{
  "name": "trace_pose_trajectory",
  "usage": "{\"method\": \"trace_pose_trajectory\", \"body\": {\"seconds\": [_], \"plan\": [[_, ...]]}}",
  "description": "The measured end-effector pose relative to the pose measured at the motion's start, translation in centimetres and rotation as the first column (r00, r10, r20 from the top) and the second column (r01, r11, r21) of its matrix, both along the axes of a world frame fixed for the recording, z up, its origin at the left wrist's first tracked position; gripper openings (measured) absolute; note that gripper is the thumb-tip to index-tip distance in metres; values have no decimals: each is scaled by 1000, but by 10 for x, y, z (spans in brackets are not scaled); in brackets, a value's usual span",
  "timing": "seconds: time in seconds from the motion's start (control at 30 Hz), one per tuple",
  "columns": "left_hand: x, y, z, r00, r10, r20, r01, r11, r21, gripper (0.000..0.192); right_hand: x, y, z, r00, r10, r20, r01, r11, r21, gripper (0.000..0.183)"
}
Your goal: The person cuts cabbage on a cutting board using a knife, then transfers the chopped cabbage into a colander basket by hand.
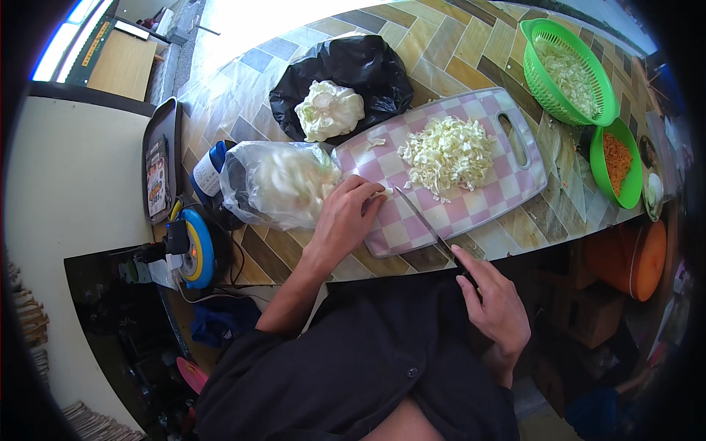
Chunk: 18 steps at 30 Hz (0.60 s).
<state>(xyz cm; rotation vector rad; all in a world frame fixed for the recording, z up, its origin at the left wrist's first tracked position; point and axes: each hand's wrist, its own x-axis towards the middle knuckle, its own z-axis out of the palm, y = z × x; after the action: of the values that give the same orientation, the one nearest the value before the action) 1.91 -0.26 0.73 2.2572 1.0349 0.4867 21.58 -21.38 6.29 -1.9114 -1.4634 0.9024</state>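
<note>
My left hand (347,218) pinches a small pale piece of cabbage (388,192) on the left part of a pink-and-white checked cutting board (394,234). In my right hand (493,300) is the handle of a kitchen knife (422,219). Its blade slants over the board, the tip close beside that piece. A heap of chopped cabbage (449,154) lies on the board towards the handle slot. One loose scrap (376,143) sits near the far edge. Left of the board, a clear plastic bag (276,182) holds pale leafy scraps, close against my left hand.
A cabbage head (330,110) rests on a black plastic bag (375,71) behind the board. At right stand a green colander (532,71) of chopped cabbage and a green bowl (631,182) of shredded orange food. A blue-and-yellow cable reel (204,248) and a dark tray (176,132) are at left.
</note>
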Motion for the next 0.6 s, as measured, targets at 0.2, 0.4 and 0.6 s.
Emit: {"method": "trace_pose_trajectory", "body": {"seconds": [0.2,0.4,0.6], "plan": [[-3,-4,-3,1000,-29,1,29,1000,-6,18,0,2,8,999,34,42,-32,998,-48,48],[0,-5,-1,999,-28,30,28,1000,1,17,0,4,12,996,53,65,-47,995,-93,49],[-4,-4,-7,997,-61,37,60,997,45,16,-2,6,13,990,90,107,-75,988,-134,54]]}}
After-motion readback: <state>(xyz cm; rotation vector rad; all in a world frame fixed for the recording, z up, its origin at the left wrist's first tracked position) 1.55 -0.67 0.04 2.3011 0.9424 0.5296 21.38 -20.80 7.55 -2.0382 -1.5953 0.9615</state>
